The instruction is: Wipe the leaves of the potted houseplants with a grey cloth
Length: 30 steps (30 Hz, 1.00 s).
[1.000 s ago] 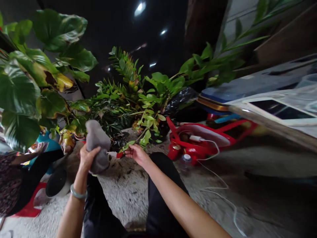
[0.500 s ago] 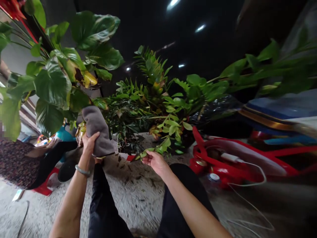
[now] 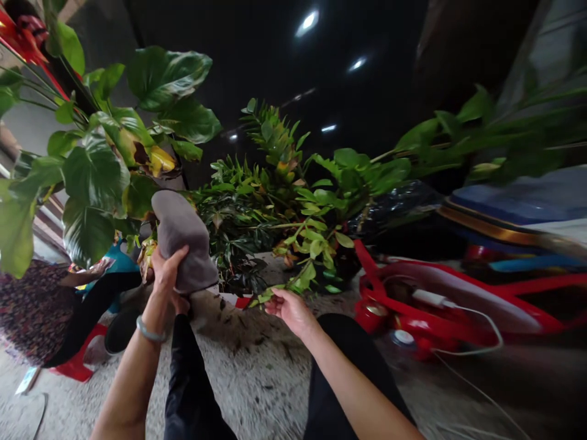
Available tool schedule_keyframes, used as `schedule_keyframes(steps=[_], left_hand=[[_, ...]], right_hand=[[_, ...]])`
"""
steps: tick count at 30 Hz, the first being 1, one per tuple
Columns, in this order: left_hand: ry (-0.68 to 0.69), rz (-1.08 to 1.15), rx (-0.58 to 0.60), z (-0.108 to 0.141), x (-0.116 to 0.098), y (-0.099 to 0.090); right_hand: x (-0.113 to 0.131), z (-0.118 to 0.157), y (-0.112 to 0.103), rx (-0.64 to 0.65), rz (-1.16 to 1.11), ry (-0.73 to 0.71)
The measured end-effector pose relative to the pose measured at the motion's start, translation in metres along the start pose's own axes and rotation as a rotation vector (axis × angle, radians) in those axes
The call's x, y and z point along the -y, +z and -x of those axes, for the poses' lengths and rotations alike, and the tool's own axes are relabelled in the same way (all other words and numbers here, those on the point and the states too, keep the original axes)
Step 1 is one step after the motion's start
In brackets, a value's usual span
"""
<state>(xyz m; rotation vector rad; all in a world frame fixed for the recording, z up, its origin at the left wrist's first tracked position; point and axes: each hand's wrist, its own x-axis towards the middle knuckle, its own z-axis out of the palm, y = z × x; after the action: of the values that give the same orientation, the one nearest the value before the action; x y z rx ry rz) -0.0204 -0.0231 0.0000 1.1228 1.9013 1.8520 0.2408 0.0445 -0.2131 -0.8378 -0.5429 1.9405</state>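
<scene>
My left hand (image 3: 167,269) grips a folded grey cloth (image 3: 181,223), which rises above the fingers beside the large-leaved plant. A bracelet circles that wrist. Lower right of centre, my right hand (image 3: 293,313) pinches the tip of a leafy green stem (image 3: 305,278) between thumb and fingers. The stem arches down from a bushy potted plant (image 3: 353,177), whose pot is mostly hidden by leaves. Dark foliage (image 3: 236,238) fills the space between the cloth and the stem.
At left, a person in a patterned top (image 3: 32,311) sits by a red stool (image 3: 82,360). Broad leaves (image 3: 94,171) hang over the left side. At right stands a red bag (image 3: 458,287) with a white cable (image 3: 495,333). Plant debris litters the concrete floor (image 3: 257,379).
The grey cloth in my left hand has tilted and turned its broader face towards me. My right hand stays on the stem tip, and the view has shifted slightly.
</scene>
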Motion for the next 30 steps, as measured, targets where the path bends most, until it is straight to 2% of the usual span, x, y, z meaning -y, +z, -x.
schedule_keyframes(steps=[2,3,5,7,9,10,12,14,15,16,18,19,20,22,24,26,28,30], left_hand=[[0.008,0.02,0.089,-0.02,0.001,0.026],[-0.007,0.015,0.125,-0.021,0.008,0.035],[-0.076,-0.04,0.194,-0.006,0.031,0.044],[-0.155,-0.104,0.26,0.026,0.055,0.036],[-0.188,-0.104,0.307,0.058,0.067,0.017],[-0.2,-0.081,0.277,0.069,0.065,0.008],[-0.157,-0.044,0.155,0.075,0.046,-0.005],[-0.035,-0.041,-0.009,0.058,0.015,-0.001],[0.047,-0.042,-0.086,0.044,0.0,0.006],[0.085,-0.036,-0.108,0.029,-0.012,0.017],[0.084,-0.004,-0.064,0.004,-0.024,0.043],[0.078,0.008,-0.02,-0.002,-0.022,0.055],[0.071,0.009,0.042,-0.002,-0.014,0.066],[0.053,-0.034,0.193,0.014,0.011,0.076],[0.023,-0.132,0.336,0.046,0.041,0.071],[-0.006,-0.183,0.454,0.078,0.062,0.054],[-0.004,-0.174,0.466,0.096,0.064,0.036],[0.058,-0.143,0.374,0.091,0.047,0.028]], right_hand=[[0.001,0.001,0.003,0.0,-0.01,0.001],[0.001,0.001,0.004,-0.003,-0.011,0.002],[0.004,0.004,0.003,-0.012,-0.013,0.002],[0.007,0.007,0.0,-0.011,-0.016,0.003],[0.011,0.01,-0.006,0.008,-0.022,-0.001],[0.013,0.011,-0.01,0.024,-0.025,-0.004],[0.017,0.014,-0.015,0.056,-0.031,-0.009],[0.02,0.015,-0.017,0.075,-0.039,-0.01],[0.021,0.015,-0.016,0.074,-0.046,-0.009],[0.021,0.015,-0.015,0.066,-0.053,-0.009],[0.021,0.014,-0.01,0.043,-0.071,-0.014],[0.021,0.014,-0.008,0.035,-0.079,-0.018],[0.021,0.014,-0.005,0.032,-0.084,-0.023],[0.02,0.014,-0.002,0.042,-0.082,-0.029],[0.02,0.014,-0.002,0.051,-0.065,-0.028],[0.021,0.014,-0.005,0.046,-0.049,-0.023],[0.022,0.015,-0.009,0.041,-0.042,-0.019],[0.024,0.015,-0.013,0.049,-0.038,-0.019]])
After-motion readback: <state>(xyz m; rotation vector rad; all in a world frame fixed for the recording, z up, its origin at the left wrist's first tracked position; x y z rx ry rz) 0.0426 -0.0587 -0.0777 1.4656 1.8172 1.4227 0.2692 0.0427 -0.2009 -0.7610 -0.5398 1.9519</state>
